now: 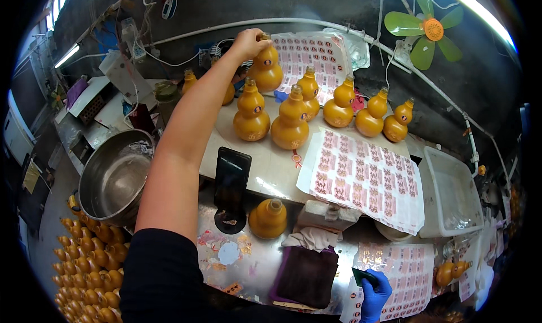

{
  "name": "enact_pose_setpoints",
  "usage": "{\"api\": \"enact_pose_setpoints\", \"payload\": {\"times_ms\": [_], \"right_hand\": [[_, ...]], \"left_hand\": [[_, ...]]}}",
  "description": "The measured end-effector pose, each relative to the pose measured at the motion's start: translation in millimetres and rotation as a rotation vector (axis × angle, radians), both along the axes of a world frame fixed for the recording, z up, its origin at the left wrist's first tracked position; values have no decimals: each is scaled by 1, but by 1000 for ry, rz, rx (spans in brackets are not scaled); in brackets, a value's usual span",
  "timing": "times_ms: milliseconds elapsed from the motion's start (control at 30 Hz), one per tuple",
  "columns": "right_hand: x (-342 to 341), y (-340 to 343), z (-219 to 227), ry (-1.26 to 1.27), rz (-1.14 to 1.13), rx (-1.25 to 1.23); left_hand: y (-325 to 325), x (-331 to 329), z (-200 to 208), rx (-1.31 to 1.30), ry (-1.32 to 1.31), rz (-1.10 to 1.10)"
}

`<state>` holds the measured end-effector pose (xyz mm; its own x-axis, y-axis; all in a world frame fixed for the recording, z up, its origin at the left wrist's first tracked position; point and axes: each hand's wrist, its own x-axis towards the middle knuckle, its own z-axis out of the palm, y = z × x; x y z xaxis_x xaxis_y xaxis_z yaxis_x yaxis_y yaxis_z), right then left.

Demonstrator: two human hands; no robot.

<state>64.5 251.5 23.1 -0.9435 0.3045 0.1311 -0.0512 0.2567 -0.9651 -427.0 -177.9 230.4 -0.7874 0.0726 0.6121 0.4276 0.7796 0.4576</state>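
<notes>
At the back of the raised bench, my bare left hand is closed around the neck of a yellow gourd-shaped bottle. Whether its base touches the bench is hard to tell. More gourd bottles stand upright around and to the right of it, several with a small round label. Down at the lower right, my blue-gloved right hand grips a dark green flat scraper above a printed sticker sheet. Another gourd bottle stands on the lower metal table.
A phone on a stand and a dark pad lie between my arms. Sticker sheets overhang the bench. Left are a metal pot and many piled gourd bottles; right, a white tub. A green fan hangs above.
</notes>
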Motion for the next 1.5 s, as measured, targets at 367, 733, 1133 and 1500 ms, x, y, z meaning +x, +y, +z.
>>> {"api": "enact_pose_setpoints", "payload": {"times_ms": [367, 733, 1133, 1500], "right_hand": [[-18, -12, 24, -104, 16, 2], [-11, 1, 19, -143, -78, -14], [7, -7, 19, -132, -39, -26], [12, 12, -33, 75, 42, -40]], "left_hand": [[-3, -22, -44, -116, -364, -104], [-178, 71, -26, -231, -237, 342], [-187, 118, -24, -419, -138, 285], [-219, 335, 51, -364, 147, 174]]}}
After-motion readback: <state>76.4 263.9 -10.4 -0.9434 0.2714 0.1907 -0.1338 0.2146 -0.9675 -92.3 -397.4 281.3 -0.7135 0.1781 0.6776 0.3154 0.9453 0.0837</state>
